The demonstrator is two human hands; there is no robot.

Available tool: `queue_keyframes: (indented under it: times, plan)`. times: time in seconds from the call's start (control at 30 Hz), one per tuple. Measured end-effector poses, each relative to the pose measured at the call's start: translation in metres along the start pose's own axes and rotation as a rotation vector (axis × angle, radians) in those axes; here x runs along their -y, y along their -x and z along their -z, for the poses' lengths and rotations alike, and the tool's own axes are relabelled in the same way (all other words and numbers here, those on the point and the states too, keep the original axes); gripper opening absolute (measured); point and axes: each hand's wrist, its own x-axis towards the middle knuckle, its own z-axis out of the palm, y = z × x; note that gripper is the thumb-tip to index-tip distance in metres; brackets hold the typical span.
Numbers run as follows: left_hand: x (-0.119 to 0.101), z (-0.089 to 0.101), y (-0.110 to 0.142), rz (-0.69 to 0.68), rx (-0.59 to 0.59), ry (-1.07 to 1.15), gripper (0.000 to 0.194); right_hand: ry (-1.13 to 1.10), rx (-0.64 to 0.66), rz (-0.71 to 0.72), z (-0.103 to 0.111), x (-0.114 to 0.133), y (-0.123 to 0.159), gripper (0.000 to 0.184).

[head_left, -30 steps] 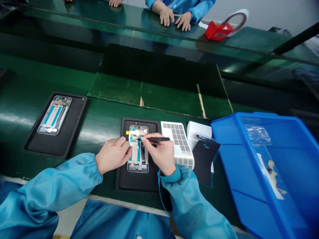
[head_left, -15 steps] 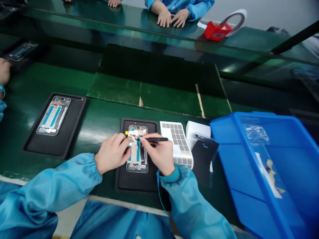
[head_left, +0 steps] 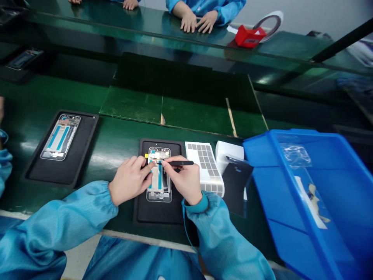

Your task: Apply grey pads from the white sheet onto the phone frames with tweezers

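A phone frame with blue strips lies in a black tray in front of me. My left hand rests on the frame's left edge, fingers curled, fingertips pressing near its top. My right hand is closed on black tweezers, whose tip touches the upper part of the frame. A white sheet of small grey square pads lies just right of the tray.
A second phone frame sits in another black tray at left. A blue bin stands at right, a black sheet beside it. Another person's hands and a red tape dispenser are across the bench. A blue sleeve shows at far left.
My left fingertips have crept up toward the top of the frame. The person at far left has drawn their hand back. The view has shifted slightly.
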Motion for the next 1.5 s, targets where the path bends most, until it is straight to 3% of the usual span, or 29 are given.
queue_keyframes:
  times: [0.73, 1.13, 1.3, 1.5]
  plan:
    - [0.001, 0.0, -0.001, -0.044, 0.022, -0.055, 0.033, 0.011, -0.003, 0.018, 0.001, 0.002, 0.0, 0.007]
    - [0.001, 0.008, -0.007, -0.067, 0.149, -0.067, 0.041, -0.11, -0.065, -0.073, -0.001, -0.004, 0.0, 0.011]
    - [0.006, 0.005, -0.004, -0.127, 0.096, 0.002, 0.031, -0.136, -0.077, -0.077, -0.002, -0.008, 0.0, 0.012]
    - [0.004, 0.001, 0.0, -0.069, 0.018, -0.006, 0.031, -0.199, -0.092, -0.092, -0.003, -0.011, 0.0, 0.014]
